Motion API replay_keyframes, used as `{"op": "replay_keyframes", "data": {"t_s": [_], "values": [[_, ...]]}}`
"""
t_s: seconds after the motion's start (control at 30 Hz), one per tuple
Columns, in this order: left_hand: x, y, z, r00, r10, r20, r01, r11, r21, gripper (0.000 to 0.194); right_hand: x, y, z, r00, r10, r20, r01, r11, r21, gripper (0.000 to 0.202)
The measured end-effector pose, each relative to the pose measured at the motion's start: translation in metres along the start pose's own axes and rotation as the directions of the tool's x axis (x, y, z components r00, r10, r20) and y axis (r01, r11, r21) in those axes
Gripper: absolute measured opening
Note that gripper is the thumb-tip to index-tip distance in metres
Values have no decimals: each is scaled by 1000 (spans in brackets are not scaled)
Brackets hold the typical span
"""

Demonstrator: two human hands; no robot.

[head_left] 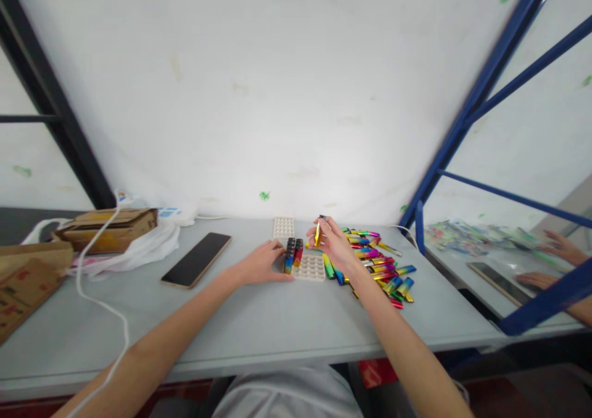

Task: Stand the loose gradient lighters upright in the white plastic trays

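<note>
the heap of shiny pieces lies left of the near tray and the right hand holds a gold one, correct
No, the head view shows the heap of shiny pieces right of the near tray; the right hand does hold a gold piece.

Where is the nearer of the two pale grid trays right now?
In the head view, the nearer tray sits on the table just right of centre, between the left hand and the heap of shiny lighters.
</note>
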State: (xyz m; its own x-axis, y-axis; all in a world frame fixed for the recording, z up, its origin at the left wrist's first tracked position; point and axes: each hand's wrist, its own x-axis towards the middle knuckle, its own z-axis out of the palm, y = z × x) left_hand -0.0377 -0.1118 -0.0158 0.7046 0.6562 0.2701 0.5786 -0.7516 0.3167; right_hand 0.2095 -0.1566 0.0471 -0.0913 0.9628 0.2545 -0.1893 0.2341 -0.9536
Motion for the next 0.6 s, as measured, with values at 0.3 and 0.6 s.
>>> {"op": "replay_keyframes", "data": {"t_s": [0.3,0.6], "values": [[0,-1,1,1000,-3,-7,3,1000,0,64,2,40,9,991,-66,-116,28,953,-302,61],[-1,5,-4,1000,-9,13,9,1000,15,64,-5,47,3,948,-232,-217,65,809,-584,44]]}}
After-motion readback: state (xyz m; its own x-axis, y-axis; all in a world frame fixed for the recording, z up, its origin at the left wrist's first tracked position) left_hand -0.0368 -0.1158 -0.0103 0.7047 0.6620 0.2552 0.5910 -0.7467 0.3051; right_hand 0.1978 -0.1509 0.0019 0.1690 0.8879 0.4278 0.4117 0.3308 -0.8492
